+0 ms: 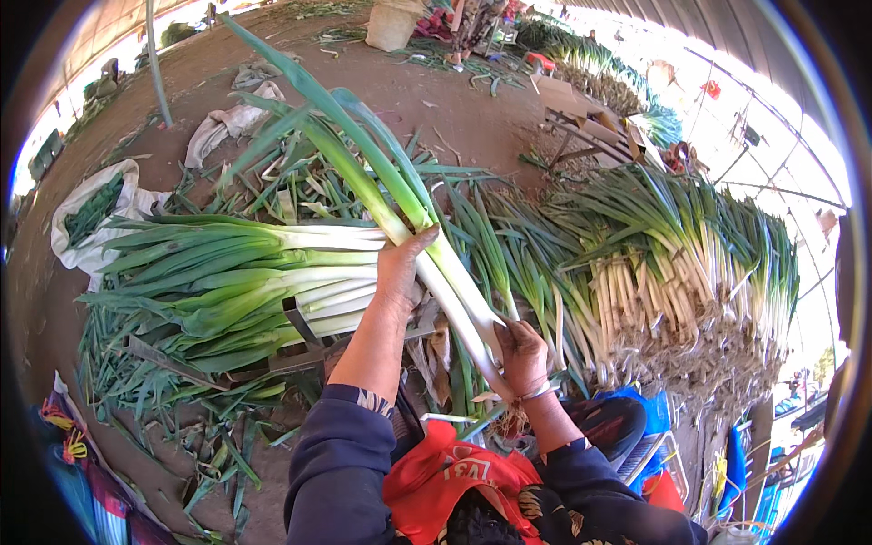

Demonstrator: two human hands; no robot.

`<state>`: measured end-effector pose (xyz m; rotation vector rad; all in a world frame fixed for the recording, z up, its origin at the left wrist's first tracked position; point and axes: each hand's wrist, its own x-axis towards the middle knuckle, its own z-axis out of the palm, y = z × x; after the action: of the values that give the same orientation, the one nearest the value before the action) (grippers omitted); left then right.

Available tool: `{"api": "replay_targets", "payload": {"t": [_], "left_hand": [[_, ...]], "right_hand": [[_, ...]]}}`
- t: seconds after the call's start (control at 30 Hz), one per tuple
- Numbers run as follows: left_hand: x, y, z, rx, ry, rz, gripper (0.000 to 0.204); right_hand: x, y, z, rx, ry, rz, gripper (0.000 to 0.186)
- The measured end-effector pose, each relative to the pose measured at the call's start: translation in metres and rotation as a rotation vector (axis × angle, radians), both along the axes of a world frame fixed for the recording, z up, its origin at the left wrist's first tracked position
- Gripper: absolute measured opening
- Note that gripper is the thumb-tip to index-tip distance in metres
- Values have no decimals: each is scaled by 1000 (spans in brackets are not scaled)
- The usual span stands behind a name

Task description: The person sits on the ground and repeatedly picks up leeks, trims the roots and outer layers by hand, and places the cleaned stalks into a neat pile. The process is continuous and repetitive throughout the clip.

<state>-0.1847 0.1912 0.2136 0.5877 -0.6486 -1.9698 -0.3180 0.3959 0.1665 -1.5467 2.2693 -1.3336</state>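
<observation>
In the head view, a bunch of leeks (427, 245) runs diagonally across the middle of the frame, its green leaves fanning toward the upper left and its pale stalks coming down toward the lower centre. The left hand (400, 268) sits at mid-stalk, just left of centre, its fingers (420, 240) wrapped round the bunch from the left side. The right hand (522, 354) is lower and a little right of centre, clenched on the white root end of the same bunch, with a pale band at its wrist. Both dark sleeves come up from the lower edge, and a red cloth (450, 477) lies between them at the bottom centre.

Left of the hands, a stack of trimmed leeks (245, 282) lies sideways, white ends pointing right toward the left hand, resting on a dark metal frame (300, 322). On the right half of the frame stands a large heap of leeks (672, 272) with roots hanging downward. Loose green leaf scraps (173, 409) cover the dirt floor (472, 118) at lower left. A white sack (91, 227) holding greens lies at the far left, and a pale bucket (392, 23) stands at the top centre.
</observation>
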Motion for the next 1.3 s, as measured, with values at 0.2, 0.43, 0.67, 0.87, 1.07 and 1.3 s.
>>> {"api": "replay_targets", "payload": {"t": [0.2,0.43,0.67,0.87,1.07,1.3], "left_hand": [[25,-10,-7,-30,16,-190,43],[37,0,4,-29,76,-322,45],[36,-5,7,-51,138,-236,44],[28,9,7,-81,-10,-385,42],[7,21,3,-72,-244,-394,43],[0,19,1,-180,-384,-368,46]], "right_hand": [[29,3,16,154,-974,138,25],[9,17,-37,269,-1500,277,34],[-83,58,-150,503,-166,-470,37],[-82,-12,-51,607,5,41,50],[-3,-91,48,-72,-1166,482,34],[-15,-85,62,137,-1070,381,36]]}}
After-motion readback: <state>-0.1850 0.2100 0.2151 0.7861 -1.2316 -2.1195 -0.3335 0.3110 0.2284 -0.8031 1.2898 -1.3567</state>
